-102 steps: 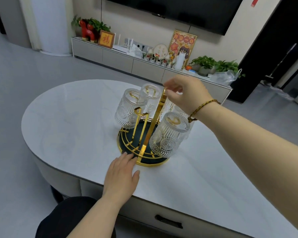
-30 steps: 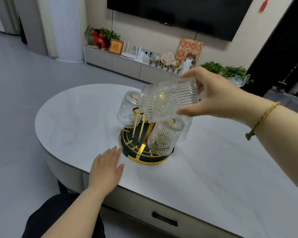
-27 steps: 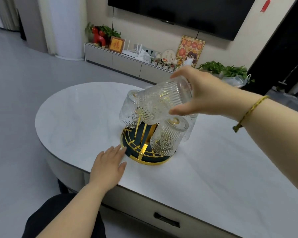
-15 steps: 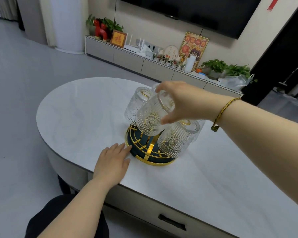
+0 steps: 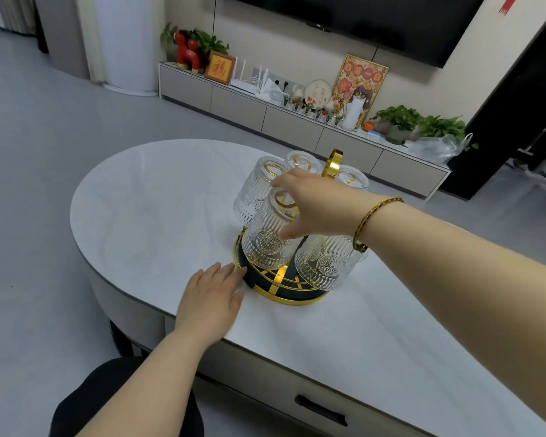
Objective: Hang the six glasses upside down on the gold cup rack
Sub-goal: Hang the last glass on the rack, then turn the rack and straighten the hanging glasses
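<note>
The gold cup rack stands on the white oval table, its ring handle sticking up at the back. Several ribbed clear glasses hang upside down on it: one at the back left, one at the back, one at the back right and one at the front right. My right hand grips the front-left glass, thumb on its near side, fingers behind; it sits tilted over a prong. My left hand lies flat on the table, fingertips touching the rack's base.
The table's near edge has a drawer with a dark handle. A low TV cabinet with plants and ornaments runs along the far wall. My dark-clad knee shows at the bottom left.
My right hand has carried a glass down from above the rack, turned it mouth-down and lowered it over the front-left prong. My left hand has stayed beside the base.
</note>
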`<state>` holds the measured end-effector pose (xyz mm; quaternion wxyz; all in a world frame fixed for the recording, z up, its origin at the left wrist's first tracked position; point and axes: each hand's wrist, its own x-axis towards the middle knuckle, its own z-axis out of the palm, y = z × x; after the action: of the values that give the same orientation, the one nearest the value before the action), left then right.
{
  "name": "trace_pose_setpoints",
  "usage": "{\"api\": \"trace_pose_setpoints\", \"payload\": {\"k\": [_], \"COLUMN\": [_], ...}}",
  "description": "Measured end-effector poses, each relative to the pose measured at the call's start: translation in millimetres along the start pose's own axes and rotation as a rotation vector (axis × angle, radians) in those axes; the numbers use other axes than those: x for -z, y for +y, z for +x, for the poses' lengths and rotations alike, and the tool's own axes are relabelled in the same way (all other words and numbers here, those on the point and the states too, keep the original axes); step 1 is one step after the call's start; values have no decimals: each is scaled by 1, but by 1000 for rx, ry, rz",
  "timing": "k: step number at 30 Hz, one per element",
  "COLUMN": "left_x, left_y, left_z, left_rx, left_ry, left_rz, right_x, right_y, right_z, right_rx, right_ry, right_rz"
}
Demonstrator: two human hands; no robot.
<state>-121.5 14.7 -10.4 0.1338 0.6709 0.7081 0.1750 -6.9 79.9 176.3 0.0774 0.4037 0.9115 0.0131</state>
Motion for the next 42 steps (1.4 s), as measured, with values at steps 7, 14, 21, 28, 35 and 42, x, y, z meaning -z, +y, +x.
{"api": "trace_pose_setpoints", "payload": {"k": [7, 14, 21, 28, 35, 42], "left_x": [0, -3, -18, -21, -18, -19], "left_y": [2, 6, 26, 40, 44, 43], "left_z": [-1, -1, -4, -6, -7, -5], "left_rx": [8, -3, -99, -76, -62, -63], "left_ry": [7, 36, 139, 154, 166, 187], "left_rz": [0, -59, -92, 65, 59, 87], "right_x": [-3, -19, -74, -106, -106, -108], "right_y": [7, 28, 45, 34, 38, 37], "right_z": [-15, -64, -97, -94, -73, -65], "right_rx": [-24, -77, -330, -416, -424, -382], "right_ry": [78, 367, 654, 625, 604, 633], "right_rz": [104, 297, 659, 1026, 1195, 1200]}}
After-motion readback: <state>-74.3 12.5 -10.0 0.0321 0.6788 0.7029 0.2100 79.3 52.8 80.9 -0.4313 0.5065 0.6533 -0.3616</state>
